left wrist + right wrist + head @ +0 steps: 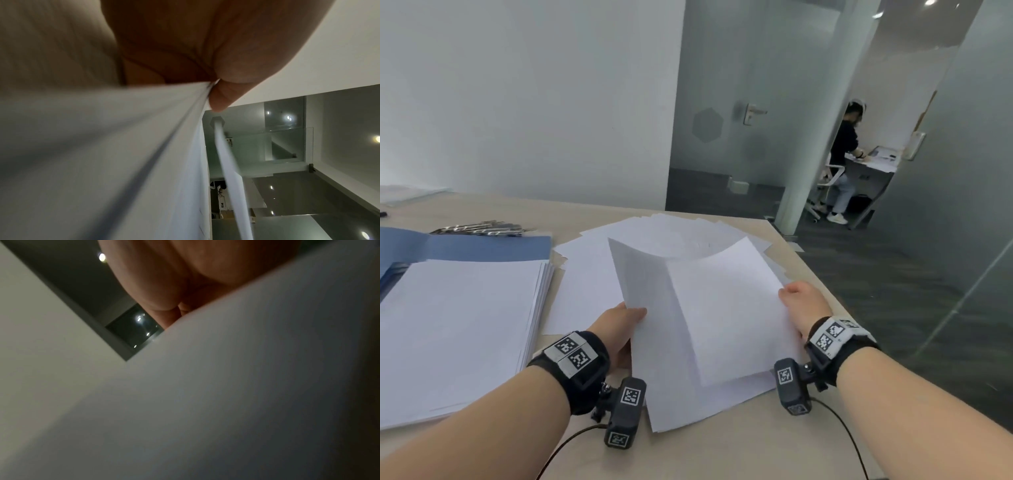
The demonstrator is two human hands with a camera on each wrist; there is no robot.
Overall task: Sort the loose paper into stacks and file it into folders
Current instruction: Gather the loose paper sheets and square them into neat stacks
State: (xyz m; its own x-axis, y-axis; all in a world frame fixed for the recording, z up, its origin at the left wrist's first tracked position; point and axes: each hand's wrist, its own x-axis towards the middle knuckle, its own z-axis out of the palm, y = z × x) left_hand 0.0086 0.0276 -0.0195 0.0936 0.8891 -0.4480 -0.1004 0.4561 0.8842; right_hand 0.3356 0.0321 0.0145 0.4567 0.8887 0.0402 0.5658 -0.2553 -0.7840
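A bundle of white sheets [709, 308] sags in the middle, held up over the table between both hands. My left hand [625, 322] pinches its left edge, thumb on top; the left wrist view shows the thumb [224, 97] pressed on the sheet edges [144, 146]. My right hand [799, 303] grips the right edge, fingers hidden under the paper [226, 386]. More loose white sheets [678, 233] lie spread beneath and behind. A neat thick stack [458, 329] sits at the left on an open blue folder [482, 246].
Metal binder clips [482, 229] lie behind the blue folder. Another pile of paper [407, 193] sits at the far left. The table edge [822, 274] runs close on the right. A person sits at a desk [842, 154] beyond the glass partition.
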